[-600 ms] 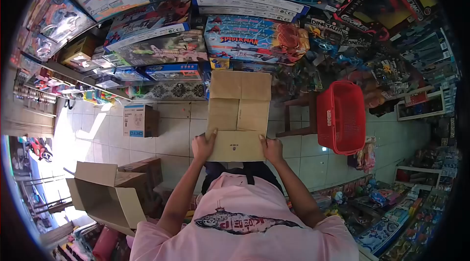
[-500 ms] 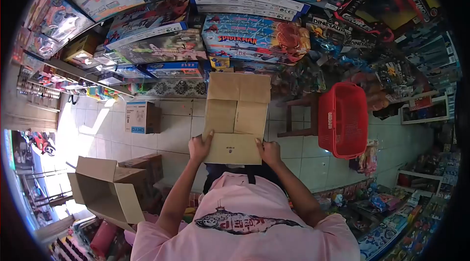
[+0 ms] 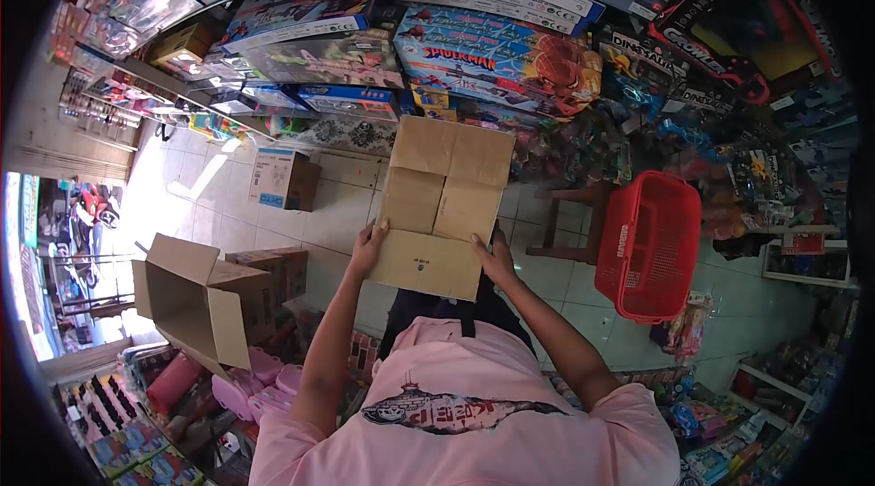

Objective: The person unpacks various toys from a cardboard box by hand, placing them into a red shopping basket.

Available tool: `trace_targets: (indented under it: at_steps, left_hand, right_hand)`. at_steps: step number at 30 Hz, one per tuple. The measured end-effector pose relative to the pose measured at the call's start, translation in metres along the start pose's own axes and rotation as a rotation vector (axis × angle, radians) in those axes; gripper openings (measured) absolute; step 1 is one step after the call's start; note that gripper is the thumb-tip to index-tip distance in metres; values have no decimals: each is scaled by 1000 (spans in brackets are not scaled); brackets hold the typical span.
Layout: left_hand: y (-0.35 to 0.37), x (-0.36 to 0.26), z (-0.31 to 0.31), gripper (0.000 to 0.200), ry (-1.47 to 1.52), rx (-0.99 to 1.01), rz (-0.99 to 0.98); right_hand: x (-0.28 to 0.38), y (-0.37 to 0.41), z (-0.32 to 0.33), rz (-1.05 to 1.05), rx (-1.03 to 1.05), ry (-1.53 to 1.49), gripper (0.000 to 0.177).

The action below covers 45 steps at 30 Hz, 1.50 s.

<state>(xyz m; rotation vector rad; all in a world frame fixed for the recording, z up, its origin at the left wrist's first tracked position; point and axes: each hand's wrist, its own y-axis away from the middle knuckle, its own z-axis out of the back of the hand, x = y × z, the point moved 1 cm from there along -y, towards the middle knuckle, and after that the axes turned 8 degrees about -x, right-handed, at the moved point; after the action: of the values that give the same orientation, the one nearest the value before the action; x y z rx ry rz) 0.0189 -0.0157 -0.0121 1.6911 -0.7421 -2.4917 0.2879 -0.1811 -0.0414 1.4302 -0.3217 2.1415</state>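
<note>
A flattened cardboard box (image 3: 447,199) is held out in front of my body, its fold lines and a small printed mark facing up. My left hand (image 3: 367,249) grips its left edge near the lower fold, thumb on top. On the opposite edge, my right hand (image 3: 493,258) holds it the same way, thumb over the face. The fingers of both hands are mostly hidden under the cardboard. It tilts slightly, with its lower edge close to my waist.
An opened cardboard box (image 3: 196,299) stands at left, near pink slippers (image 3: 248,386). A closed carton (image 3: 283,179) sits on the tiled floor. To the right are a red plastic basket (image 3: 649,245) and a wooden stool (image 3: 574,222). Boxed toys (image 3: 492,58) fill the shelves ahead.
The view has turned a little, so the shelves and basket appear shifted. The cardboard now looks slightly rotated, still held by both hands.
</note>
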Motion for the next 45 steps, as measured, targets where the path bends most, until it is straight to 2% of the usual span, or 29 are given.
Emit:
trace_targets:
  at_steps: [3, 6, 11, 12, 14, 16, 18, 19, 20, 21, 23, 24, 25, 26, 27, 28, 29, 30, 32, 33, 35, 39, 42, 45]
  left_hand:
    - [10, 17, 0, 49, 48, 11, 53]
    - [37, 30, -7, 48, 163, -57, -3]
    - [82, 38, -20, 44, 263, -204, 7]
    - [85, 34, -26, 44, 267, -206, 8]
    - [91, 29, -40, 44, 319, -334, -5]
    - [91, 28, -54, 45, 356, -341, 20]
    - [86, 23, -68, 47, 395, -350, 38]
    - [82, 19, -75, 49, 373, -194, 100]
    - [80, 15, -83, 52, 349, -37, 158]
    - [77, 18, -94, 52, 352, -38, 153]
    - [72, 26, -120, 51, 336, 197, -22]
    - [71, 18, -122, 51, 336, 199, -26]
    - [72, 3, -122, 47, 164, 303, -4]
    - [73, -13, -122, 43, -12, 407, 17]
    - [71, -27, -118, 43, -16, 415, 13]
    - [68, -38, -112, 38, -187, 401, -85]
    - [65, -48, -104, 34, -357, 384, -184]
    - [63, -54, -97, 34, -363, 396, -193]
    - [57, -68, -78, 33, -354, 178, -503]
    - [50, -76, -69, 33, -356, 191, -511]
    - [31, -96, -53, 35, -414, -68, -804]
    - [-2, -108, -50, 45, -517, -131, -798]
    - [-23, -95, -56, 66, -936, -53, -791]
    - [-18, -89, -64, 66, -940, -86, -805]
  right_hand:
    - [6, -2, 2, -62, 11, -10, 48]
    - [21, -4, 13, -84, 16, 55, 41]
    - [32, -17, 19, 28, 140, 189, 33]
    - [41, -25, 21, 29, 143, 192, 33]
    - [65, -46, 27, 64, 167, 263, 31]
    - [73, -75, 30, 192, 121, 367, 34]
    - [98, -102, 38, 172, 196, 425, 39]
    - [94, -117, 38, 176, 198, 427, 39]
    - [92, -131, 41, 321, 137, 429, 41]
    - [91, -139, 43, 465, 74, 429, 42]
    - [100, -138, 51, 415, 60, 495, 45]
    - [103, -138, 55, 362, 43, 561, 47]
    - [102, -132, 55, 362, 36, 562, 47]
    - [101, -119, 54, 397, -60, 627, 50]
    - [98, -104, 54, 426, -158, 691, 53]
    - [95, -90, 55, 375, -128, 708, 63]
    - [93, -73, 55, 366, -140, 709, 63]
    - [92, -55, 55, 302, -153, 704, 66]
    - [88, -27, 54, 228, -182, 700, 69]
    - [83, -14, 51, 195, -175, 719, 70]
    - [75, -6, 49, 151, -175, 736, 72]
    - [68, -12, 47, 172, -190, 785, 74]
    - [69, -20, 46, 163, -202, 819, 74]
    - [67, -22, 54, 194, -222, 809, 71]
